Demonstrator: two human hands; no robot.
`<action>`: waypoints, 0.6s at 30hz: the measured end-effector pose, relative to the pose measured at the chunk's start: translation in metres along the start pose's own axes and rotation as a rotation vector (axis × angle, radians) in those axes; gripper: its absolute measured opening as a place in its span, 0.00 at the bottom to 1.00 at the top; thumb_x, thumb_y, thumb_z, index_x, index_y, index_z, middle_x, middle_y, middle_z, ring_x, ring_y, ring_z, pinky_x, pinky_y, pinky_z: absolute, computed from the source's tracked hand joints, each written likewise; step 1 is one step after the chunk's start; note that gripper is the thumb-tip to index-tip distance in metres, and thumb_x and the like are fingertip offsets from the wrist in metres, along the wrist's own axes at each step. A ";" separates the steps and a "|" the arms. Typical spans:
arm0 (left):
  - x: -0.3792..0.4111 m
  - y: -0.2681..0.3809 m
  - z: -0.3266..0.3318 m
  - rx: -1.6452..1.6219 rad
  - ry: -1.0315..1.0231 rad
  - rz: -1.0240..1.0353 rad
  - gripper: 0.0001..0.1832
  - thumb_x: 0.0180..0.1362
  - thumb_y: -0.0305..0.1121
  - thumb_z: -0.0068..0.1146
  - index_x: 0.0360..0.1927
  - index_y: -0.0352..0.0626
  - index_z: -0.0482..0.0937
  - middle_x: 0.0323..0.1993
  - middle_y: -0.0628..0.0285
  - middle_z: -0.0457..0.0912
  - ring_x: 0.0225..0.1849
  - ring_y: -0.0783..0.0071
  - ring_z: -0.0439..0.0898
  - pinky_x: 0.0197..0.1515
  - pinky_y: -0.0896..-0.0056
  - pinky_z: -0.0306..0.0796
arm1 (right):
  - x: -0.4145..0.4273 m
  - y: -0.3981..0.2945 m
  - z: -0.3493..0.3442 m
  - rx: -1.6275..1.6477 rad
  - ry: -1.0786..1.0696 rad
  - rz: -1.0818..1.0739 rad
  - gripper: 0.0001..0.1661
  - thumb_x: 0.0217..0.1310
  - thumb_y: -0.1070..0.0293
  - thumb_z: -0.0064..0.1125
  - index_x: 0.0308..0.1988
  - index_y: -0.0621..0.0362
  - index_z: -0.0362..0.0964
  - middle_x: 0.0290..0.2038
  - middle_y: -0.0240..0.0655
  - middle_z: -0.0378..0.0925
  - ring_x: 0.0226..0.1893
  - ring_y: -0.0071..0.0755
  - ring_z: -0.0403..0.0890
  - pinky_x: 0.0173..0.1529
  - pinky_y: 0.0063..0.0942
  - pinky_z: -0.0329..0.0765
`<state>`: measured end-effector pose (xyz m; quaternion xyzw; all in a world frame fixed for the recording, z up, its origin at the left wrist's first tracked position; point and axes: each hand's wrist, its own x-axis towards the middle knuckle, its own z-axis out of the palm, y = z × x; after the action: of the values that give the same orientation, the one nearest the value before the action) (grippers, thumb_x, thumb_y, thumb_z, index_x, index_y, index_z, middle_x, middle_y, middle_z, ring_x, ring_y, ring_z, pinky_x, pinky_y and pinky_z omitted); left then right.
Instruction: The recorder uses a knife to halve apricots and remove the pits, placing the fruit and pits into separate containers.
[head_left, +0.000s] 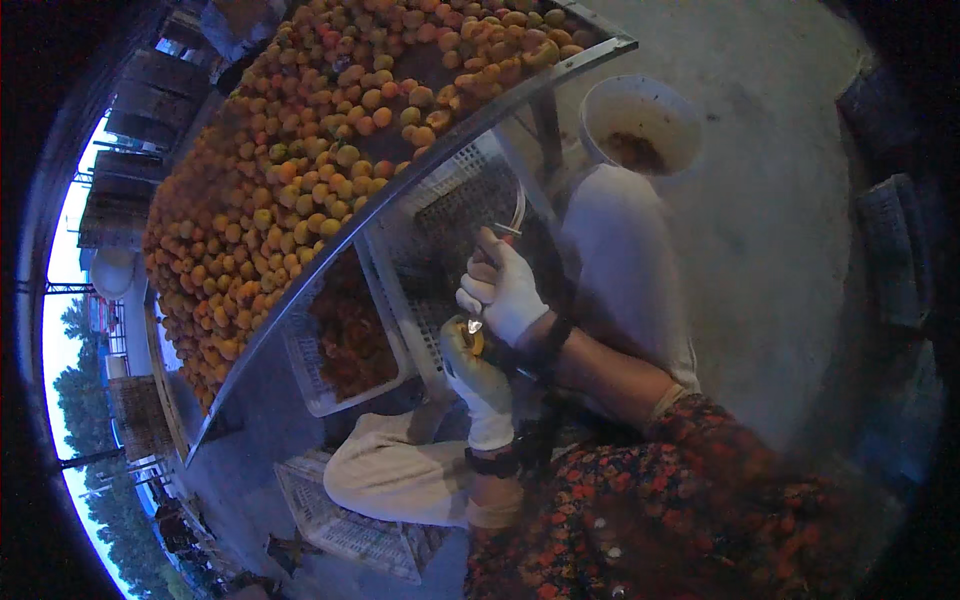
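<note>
My left hand (480, 382), in a pale, stained glove, holds a small yellow-orange fruit (478, 343), apparently an apricot, mostly hidden by the fingers. Just above it my right hand (506, 289), gloved in white with some fingertips bare, is closed around a slim hand tool (508, 230). A thin rod and a bit of red show at the tool's upper end; a shiny metal tip (474, 325) shows below the fist, at the fruit. Beyond the hands, many apricots (315, 180) cover a metal-edged table. Under its edge stands a plastic crate (401, 367) with a dark orange mass inside.
Another plastic crate (450, 176) stands below the table edge, beyond my hands. A white bucket (589, 112) with brown residue is on the floor by my right knee. A slatted crate (345, 540) lies near my left knee. Part of another person (240, 26) shows across the table.
</note>
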<state>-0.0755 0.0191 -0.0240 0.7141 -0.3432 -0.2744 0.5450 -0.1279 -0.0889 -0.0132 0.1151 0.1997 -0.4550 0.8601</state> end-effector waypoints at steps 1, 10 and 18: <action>0.001 -0.005 -0.001 -0.059 -0.008 -0.026 0.15 0.66 0.38 0.38 0.42 0.39 0.73 0.34 0.65 0.73 0.35 0.77 0.70 0.38 0.76 0.66 | 0.000 -0.001 0.000 -0.045 -0.007 -0.023 0.14 0.63 0.55 0.52 0.27 0.46 0.61 0.11 0.22 0.51 0.07 0.23 0.51 0.13 0.28 0.52; 0.003 0.022 0.004 0.340 0.025 0.260 0.16 0.67 0.41 0.43 0.42 0.37 0.73 0.34 0.61 0.74 0.35 0.72 0.72 0.39 0.71 0.67 | -0.010 -0.001 0.001 -0.194 -0.017 -0.115 0.15 0.60 0.61 0.56 0.25 0.47 0.58 0.13 0.23 0.53 0.07 0.21 0.53 0.12 0.26 0.53; 0.020 -0.019 -0.016 0.220 0.094 0.210 0.18 0.66 0.46 0.47 0.43 0.40 0.74 0.29 0.64 0.75 0.33 0.70 0.74 0.38 0.68 0.68 | -0.007 -0.006 -0.003 -0.136 -0.167 -0.081 0.15 0.59 0.62 0.58 0.26 0.48 0.59 0.13 0.23 0.56 0.08 0.21 0.56 0.13 0.25 0.54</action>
<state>-0.0477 0.0158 -0.0388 0.7418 -0.4178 -0.1429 0.5047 -0.1369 -0.0857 -0.0129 0.0100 0.1623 -0.4827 0.8605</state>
